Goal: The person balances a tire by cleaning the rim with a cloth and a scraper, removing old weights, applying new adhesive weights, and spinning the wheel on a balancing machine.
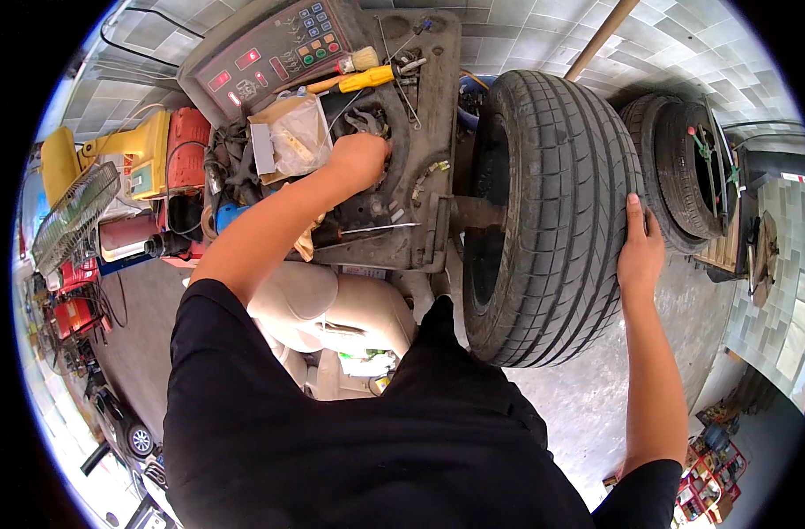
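Note:
A large black tyre (566, 220) stands upright on the shaft of a wheel balancer, its tread facing me. My right hand (641, 256) rests against the tread's right side, fingers stretched along the rubber and not wrapped round it. My left hand (361, 161) reaches into the machine's tool tray (420, 132), fingers curled down among the tools. Whatever it holds, if anything, is hidden by the hand. Just beyond it lie metal pliers (364, 122). An open cardboard box (292, 137) with a plastic bag inside sits left of the hand.
The control panel (270, 57) rises behind the tray. A yellow-handled tool (367, 79) and a brush (358, 60) lie beneath it. More tyres (685, 167) lean by the wall at right. At left are a fan (76, 207) and a yellow-and-red machine (160, 154). A beige rounded cover (332, 309) sits below the tray.

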Motion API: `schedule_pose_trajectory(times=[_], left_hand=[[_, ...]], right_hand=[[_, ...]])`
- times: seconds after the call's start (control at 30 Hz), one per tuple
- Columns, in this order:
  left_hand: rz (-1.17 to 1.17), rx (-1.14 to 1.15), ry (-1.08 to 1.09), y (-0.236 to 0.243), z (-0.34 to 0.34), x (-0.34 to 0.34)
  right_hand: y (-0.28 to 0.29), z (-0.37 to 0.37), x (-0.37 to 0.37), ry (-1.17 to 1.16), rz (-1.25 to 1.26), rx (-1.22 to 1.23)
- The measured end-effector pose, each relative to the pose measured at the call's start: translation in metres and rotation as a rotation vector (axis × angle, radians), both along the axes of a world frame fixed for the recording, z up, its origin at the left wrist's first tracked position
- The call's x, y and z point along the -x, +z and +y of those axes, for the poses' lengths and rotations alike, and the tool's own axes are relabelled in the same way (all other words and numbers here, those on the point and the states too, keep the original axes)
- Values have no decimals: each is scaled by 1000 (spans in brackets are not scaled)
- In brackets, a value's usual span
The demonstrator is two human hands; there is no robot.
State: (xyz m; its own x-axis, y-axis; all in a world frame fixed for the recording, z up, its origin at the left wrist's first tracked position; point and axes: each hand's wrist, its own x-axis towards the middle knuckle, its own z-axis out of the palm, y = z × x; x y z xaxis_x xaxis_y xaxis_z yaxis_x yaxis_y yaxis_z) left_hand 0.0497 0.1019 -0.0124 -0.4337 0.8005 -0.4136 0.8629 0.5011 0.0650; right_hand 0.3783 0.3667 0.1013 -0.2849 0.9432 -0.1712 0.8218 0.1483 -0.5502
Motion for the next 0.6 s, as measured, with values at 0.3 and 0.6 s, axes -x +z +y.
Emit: schedule_pose_trajectory(times=[0.3,0.6], left_hand=[[88,-69,-83,-18,-7,-4],[-599,-624,411,10,-26,5]], right_hand=[[2,-5,-3,9,35,24],[3,-7,-6,-2,8,1]])
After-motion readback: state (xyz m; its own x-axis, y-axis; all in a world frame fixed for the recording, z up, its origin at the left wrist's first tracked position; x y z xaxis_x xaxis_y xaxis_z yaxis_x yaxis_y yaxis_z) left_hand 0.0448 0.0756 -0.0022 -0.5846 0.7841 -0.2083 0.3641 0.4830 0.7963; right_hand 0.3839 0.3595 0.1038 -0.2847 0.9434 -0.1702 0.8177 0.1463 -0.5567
